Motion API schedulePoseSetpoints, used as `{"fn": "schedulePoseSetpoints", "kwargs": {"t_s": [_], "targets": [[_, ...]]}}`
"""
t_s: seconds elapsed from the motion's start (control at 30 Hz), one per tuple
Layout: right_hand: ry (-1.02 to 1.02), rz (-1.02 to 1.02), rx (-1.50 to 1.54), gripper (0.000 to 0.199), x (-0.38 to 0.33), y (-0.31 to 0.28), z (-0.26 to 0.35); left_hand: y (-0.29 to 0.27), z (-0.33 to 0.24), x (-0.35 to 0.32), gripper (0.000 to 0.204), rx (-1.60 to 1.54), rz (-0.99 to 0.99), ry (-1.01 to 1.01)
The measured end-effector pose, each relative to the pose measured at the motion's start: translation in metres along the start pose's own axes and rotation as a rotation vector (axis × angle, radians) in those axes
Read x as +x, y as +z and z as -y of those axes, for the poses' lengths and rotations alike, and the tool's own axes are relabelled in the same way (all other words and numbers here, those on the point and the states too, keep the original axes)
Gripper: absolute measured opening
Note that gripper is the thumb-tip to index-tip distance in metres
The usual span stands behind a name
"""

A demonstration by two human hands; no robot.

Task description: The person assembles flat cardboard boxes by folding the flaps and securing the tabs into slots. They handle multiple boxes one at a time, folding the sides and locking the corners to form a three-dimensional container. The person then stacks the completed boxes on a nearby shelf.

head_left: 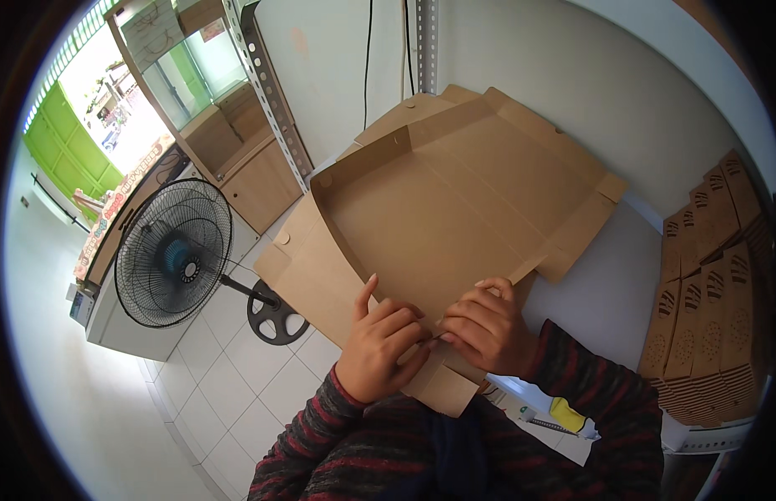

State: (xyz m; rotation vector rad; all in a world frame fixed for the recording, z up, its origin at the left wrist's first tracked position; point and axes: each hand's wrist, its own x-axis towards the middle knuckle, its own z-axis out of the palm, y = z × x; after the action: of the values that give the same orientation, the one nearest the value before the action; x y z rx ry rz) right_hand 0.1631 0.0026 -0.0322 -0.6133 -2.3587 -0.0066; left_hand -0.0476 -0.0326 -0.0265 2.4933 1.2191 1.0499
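At centre frame, the left hand (379, 346) and right hand (488, 326) are pinching the near flap of the flat cardboard box (454, 209), each grip clamped; creasing squarely along the score line would be working best.

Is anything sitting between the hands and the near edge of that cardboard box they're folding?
Nothing visible does. The left hand and the right hand already rest on the near edge of the flat brown cardboard box, fingertips meeting at the fold. The box's inside is bare; the stack of folded boxes sits off to the right.
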Motion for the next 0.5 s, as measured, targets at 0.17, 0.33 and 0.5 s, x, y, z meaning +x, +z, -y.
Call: {"fn": "schedulePoseSetpoints", "kwargs": {"t_s": [0.17,0.33,0.5], "targets": [[0.061,0.096,0.068,0.01,0.002,-0.002,0.003,0.007,0.005,0.0,0.015,-0.057,0.002,-0.002],[0.104,0.045,0.068,0.014,0.002,-0.002,0.001,0.015,-0.006,-0.006,0.027,0.178,-0.305,-0.05],[0.127,-0.024,0.042,0.021,0.001,-0.004,0.0,0.016,-0.009,-0.018,0.043,0.223,-0.418,-0.227]]}}
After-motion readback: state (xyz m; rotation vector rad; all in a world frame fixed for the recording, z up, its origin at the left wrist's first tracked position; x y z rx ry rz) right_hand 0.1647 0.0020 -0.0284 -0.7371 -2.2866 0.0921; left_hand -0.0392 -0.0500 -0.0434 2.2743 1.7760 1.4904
